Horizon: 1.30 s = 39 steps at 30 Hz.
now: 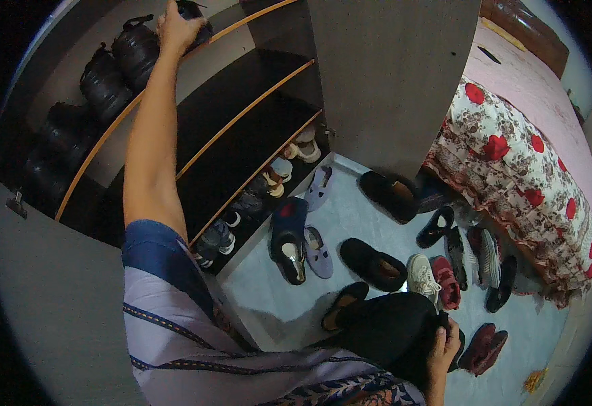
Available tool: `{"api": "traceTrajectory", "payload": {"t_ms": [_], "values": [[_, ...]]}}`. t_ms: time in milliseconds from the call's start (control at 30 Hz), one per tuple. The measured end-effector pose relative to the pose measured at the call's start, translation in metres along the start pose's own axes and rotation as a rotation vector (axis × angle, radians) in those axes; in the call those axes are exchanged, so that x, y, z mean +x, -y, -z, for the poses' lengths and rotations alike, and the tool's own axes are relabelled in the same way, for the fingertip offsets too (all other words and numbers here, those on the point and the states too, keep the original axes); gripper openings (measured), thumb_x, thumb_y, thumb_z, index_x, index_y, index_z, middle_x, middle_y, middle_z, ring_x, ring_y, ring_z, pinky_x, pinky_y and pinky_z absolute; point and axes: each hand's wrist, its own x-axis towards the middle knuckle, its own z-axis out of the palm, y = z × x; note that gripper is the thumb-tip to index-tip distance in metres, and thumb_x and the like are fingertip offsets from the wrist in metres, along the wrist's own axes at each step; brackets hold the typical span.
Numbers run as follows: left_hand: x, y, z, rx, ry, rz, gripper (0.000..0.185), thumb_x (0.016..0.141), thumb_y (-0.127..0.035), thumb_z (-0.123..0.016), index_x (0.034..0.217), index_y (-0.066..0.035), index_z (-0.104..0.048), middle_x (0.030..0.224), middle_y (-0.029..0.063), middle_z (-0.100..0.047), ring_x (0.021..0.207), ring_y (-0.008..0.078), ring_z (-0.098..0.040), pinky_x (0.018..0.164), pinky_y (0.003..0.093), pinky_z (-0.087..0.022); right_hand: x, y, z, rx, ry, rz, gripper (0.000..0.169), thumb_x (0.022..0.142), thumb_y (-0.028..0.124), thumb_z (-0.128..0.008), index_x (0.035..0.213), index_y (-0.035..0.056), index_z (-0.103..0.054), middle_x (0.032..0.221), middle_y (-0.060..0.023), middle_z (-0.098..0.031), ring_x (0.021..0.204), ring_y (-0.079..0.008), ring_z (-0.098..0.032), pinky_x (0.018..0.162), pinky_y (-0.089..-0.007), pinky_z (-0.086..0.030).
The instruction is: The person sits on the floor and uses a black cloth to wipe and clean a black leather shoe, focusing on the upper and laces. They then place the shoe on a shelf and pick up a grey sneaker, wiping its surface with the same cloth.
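Observation:
My left hand (180, 28) reaches up to the cabinet's top shelf and grips a dark bundle (197, 23), partly cut off by the picture's edge. Beside it stand several tied black plastic bags (136, 51); what they hold is hidden. My right hand (445, 342) is low by my black-clad knee, its fingers closed around a small black item (443, 319) that I cannot identify. Just beyond that hand lie a red pair of shoes (447, 284) and a cream lace-up shoe (422, 276).
Lower shelves (245, 122) have orange-brown edges; several shoes (278, 175) fill the bottom one. Open cabinet doors (392, 76) flank it. Across the pale floor lie black slippers (374, 265), lilac shoes (318, 254) and maroon shoes (483, 349). A bed with a floral cover (514, 167) stands at right.

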Motion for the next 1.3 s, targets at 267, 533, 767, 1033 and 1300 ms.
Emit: {"api": "traceTrajectory", "payload": {"t_ms": [267,533,767,1033,1300], "values": [[-0.017,-0.003,0.024,0.088,0.065,-0.173,0.095,0.069,-0.036,-0.081,0.146,-0.020,-0.026,0.132,0.0272,-0.042,0.124,0.0429,-0.041,0.101,0.0471,-0.038,0.001,-0.035,-0.002,-0.246,-0.009,0.075,0.028,0.093,0.020,-0.050,0.109,-0.0024,-0.055,0.086,-0.0055,-0.057,0.076,-0.0133,-0.050,0.073,-0.0259,-0.041],[-0.025,-0.022,0.002,0.154,0.025,-0.057,0.084,0.075,-0.036,-0.077,0.144,-0.022,-0.031,0.140,0.0301,-0.032,0.123,0.0500,-0.038,0.101,0.0527,-0.035,-0.002,-0.034,0.005,-0.306,0.012,0.074,0.025,0.093,0.015,-0.049,0.110,-0.0018,-0.055,0.087,-0.0066,-0.057,0.081,-0.0143,-0.052,0.077,-0.0271,-0.042],[-0.034,-0.017,0.003,0.147,-0.074,0.013,0.076,0.081,-0.029,-0.070,0.144,-0.017,-0.030,0.145,0.0256,-0.027,0.128,0.0471,-0.035,0.101,0.0523,-0.037,-0.008,-0.042,0.005,-0.304,0.001,0.071,0.025,0.092,0.014,-0.050,0.110,-0.0029,-0.054,0.091,-0.0084,-0.059,0.084,-0.0155,-0.053,0.079,-0.0275,-0.042],[-0.203,-0.150,-0.022,0.105,0.144,-0.141,0.072,0.083,-0.022,-0.066,0.144,-0.013,-0.029,0.150,0.0216,-0.019,0.136,0.0409,-0.023,0.104,0.0565,-0.029,-0.007,-0.017,0.011,-0.175,0.023,0.047,0.026,0.086,0.016,-0.058,0.103,-0.0027,-0.056,0.090,-0.0062,-0.059,0.085,-0.0142,-0.053,0.079,-0.0269,-0.042],[-0.537,-0.272,-0.027,-0.872,1.207,-0.201,0.030,0.079,-0.008,-0.064,0.108,0.000,-0.062,0.116,0.0126,-0.062,0.111,0.0251,-0.056,0.097,0.0337,-0.041,0.002,-0.021,0.019,0.211,0.132,0.020,0.031,0.079,0.020,-0.071,0.098,-0.0010,-0.059,0.092,-0.0053,-0.060,0.089,-0.0149,-0.056,0.083,-0.0287,-0.044]]}}
